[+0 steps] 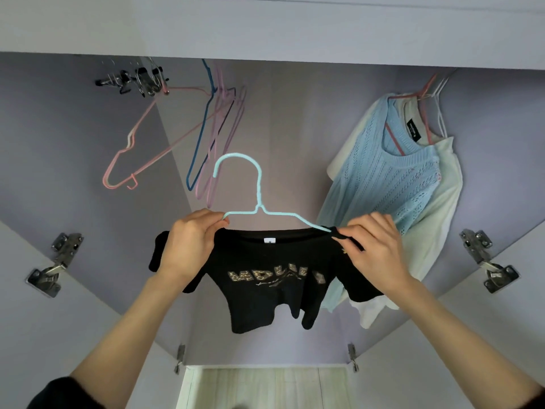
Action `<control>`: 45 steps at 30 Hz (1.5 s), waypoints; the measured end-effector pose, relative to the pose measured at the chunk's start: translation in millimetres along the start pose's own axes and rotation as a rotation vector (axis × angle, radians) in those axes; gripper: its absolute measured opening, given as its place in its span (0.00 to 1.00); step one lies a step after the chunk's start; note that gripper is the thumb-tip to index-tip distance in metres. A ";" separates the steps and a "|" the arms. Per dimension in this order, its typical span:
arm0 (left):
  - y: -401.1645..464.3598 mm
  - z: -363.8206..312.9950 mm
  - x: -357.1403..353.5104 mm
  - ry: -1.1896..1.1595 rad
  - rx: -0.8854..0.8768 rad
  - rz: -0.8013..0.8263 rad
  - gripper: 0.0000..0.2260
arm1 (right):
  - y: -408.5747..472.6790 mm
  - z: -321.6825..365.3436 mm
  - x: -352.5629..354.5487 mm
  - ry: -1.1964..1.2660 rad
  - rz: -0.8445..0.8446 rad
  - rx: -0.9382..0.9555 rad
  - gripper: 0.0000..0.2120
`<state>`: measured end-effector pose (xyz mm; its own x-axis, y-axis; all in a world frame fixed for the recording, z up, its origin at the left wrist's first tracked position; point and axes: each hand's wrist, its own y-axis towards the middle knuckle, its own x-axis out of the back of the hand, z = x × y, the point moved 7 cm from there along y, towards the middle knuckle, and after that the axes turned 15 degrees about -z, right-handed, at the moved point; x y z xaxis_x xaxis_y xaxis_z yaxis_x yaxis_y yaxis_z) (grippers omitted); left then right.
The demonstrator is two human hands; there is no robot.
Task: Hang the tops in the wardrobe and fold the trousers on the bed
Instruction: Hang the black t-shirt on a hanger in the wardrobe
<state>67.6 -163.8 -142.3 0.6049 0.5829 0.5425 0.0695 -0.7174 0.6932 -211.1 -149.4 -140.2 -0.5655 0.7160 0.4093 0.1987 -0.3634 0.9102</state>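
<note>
The open grey wardrobe has empty pink, blue and purple wire hangers above the left hand, and a light blue knitted top over a white top above the right hand. Between the hands, a black short-sleeved T-shirt with patterned letters hangs flat, lying left to right, neck up. Its light blue wire hanger has its hook pointing up. Both hands pinch the shirt's shoulders.

A single wide-angle camera worn on the person's head is looking forward and upward into the open pale-lilac wardrobe, its straight edges bowing at the frame's margins. It is sitting close, both bare forearms reaching up from the bottom corners toward mid-frame. Metal door hinges are flanking the view on either side.
</note>
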 end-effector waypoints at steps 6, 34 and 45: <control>-4.6 -16.4 -6.0 -0.080 -0.020 0.001 0.06 | 0.6 10.8 -21.6 0.163 0.293 -0.171 0.15; 44.6 -157.3 -30.2 0.118 -0.619 -0.132 0.18 | -14.2 -92.4 -32.3 0.652 0.349 -1.503 0.07; 106.9 -168.2 -24.1 0.580 -0.534 -0.325 0.41 | 40.6 -156.1 -54.6 1.032 -0.208 -1.725 0.05</control>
<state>-73.0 -190.4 -1.5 0.1074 0.9365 0.3337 -0.3017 -0.2892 0.9085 -297.1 -296.3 -135.5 -0.7552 0.4993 -0.4246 -0.3864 -0.8624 -0.3270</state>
